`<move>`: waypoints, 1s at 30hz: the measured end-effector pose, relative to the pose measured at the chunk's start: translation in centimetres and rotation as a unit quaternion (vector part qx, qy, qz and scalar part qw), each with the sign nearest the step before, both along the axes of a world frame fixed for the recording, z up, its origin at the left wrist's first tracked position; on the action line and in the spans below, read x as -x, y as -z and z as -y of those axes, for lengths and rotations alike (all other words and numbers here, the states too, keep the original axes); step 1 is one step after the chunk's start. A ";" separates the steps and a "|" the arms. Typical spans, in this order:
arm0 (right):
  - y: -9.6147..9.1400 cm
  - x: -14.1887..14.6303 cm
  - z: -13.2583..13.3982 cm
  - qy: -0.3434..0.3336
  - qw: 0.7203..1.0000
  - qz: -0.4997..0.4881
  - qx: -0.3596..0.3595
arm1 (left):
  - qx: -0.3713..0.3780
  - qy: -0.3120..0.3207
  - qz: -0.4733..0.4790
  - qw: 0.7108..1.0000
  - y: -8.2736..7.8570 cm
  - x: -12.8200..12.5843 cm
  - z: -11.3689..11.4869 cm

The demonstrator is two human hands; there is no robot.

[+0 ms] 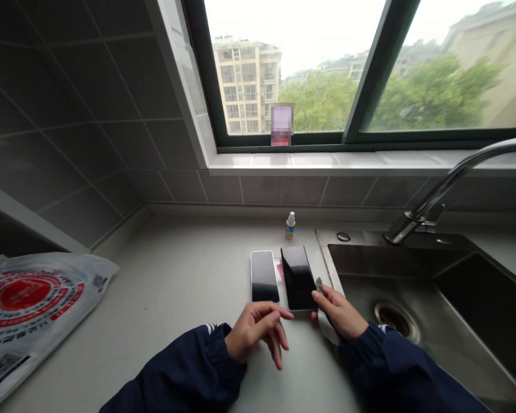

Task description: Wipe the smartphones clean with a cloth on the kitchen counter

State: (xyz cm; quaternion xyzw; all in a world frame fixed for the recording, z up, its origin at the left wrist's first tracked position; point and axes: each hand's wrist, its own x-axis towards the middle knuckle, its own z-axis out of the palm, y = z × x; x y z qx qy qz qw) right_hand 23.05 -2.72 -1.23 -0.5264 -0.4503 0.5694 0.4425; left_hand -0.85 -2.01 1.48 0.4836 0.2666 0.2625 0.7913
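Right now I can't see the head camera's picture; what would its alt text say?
A person's right hand grips a dark device and a pale cloth or wipe, the left hand loosely open nearby. On the counter, a phone lies left of the device, a small bottle stands beyond, and a sink is at right.

Head-worn cam looks fwd & down over pale smooth desk, bare left hand & right hand near, green-framed window beyond.
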 end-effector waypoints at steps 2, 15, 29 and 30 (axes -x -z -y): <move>0.5 -0.2 -0.2 -0.007 1.000 0.005 0.000 | -0.076 -0.112 -0.021 0.991 -0.1 0.2 -0.3; 0.1 -0.1 -0.7 -0.008 0.996 0.082 -0.028 | -0.213 -0.404 -0.111 0.883 0.5 1.5 -3.4; 0.1 0.5 0.4 0.037 0.976 0.210 -0.053 | -0.034 -0.385 0.033 0.922 1.2 1.6 -3.6; 0.1 0.5 0.4 0.038 0.975 0.213 -0.052 | -0.024 -0.379 0.040 0.924 1.1 1.5 -3.4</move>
